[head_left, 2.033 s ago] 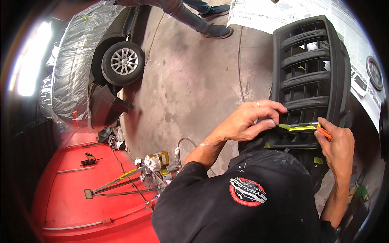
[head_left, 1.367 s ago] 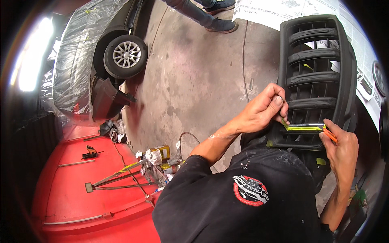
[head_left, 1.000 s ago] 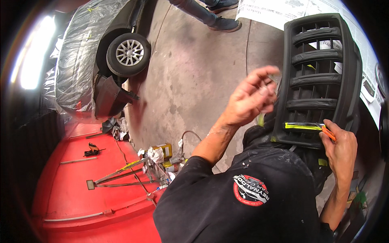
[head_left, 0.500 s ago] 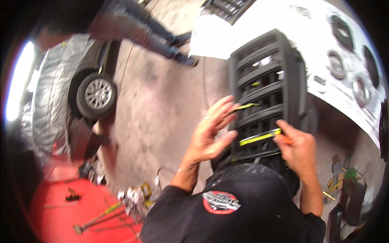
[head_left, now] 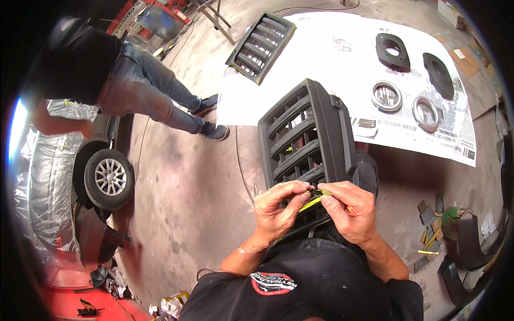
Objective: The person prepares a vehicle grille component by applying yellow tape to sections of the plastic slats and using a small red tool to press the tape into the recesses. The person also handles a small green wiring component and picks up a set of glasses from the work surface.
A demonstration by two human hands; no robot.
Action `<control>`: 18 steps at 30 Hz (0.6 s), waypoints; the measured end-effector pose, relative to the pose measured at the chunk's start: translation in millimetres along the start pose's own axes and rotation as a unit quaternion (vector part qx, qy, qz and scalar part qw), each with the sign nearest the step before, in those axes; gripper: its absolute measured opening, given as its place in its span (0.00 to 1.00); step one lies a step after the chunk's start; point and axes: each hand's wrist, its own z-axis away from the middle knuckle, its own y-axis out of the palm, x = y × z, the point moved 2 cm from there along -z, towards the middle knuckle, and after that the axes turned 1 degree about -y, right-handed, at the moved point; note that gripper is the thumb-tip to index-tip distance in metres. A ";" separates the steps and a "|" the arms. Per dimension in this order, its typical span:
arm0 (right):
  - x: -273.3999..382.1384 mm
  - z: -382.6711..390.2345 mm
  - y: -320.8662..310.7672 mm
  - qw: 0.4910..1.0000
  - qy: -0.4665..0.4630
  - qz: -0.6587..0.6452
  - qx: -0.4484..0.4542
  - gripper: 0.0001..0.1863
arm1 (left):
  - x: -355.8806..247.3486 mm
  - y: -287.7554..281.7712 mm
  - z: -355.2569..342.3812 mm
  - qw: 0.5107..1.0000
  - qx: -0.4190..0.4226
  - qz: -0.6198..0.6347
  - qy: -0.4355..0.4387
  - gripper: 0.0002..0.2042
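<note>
Left hand point(head_left: 278, 211) and right hand point(head_left: 347, 208): fingertips pinched together on a strip of yellow-green masking tape point(head_left: 311, 201), at the lower slats of a black slatted grille point(head_left: 306, 140) held upright before the person's chest. Beyond: white paper sheet point(head_left: 332, 59) on the concrete floor, bearing a second grille point(head_left: 261, 47), two silver rings point(head_left: 386, 96) and two black oval plates point(head_left: 392, 51). Left: another person's jeans point(head_left: 144, 93); car wheel point(head_left: 110, 178).

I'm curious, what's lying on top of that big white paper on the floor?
On the white paper lie a slatted grille, two black oval pieces and two round rings. The held grille covers its near edge.
</note>
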 end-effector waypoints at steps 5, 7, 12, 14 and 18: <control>-3.6 -5.3 -17.0 0.994 -0.068 0.038 -0.078 0.08 | -9.9 -4.6 -12.9 0.976 0.115 -0.182 -0.028 0.16; -9.4 6.9 -31.5 0.986 0.085 -0.043 -0.140 0.10 | -4.1 -12.1 -14.0 0.971 0.082 -0.223 0.003 0.16; -44.1 18.9 -103.4 0.955 0.190 0.075 -0.216 0.12 | 9.6 -51.6 -8.7 0.977 -0.057 -0.198 -0.062 0.11; -70.4 34.0 -132.8 0.943 0.287 0.066 -0.156 0.12 | 9.0 -57.7 -5.7 0.973 -0.027 -0.221 -0.061 0.11; -95.9 47.9 -133.5 0.939 0.319 0.098 -0.079 0.12 | 3.5 -43.2 -2.9 0.963 0.059 -0.260 -0.043 0.12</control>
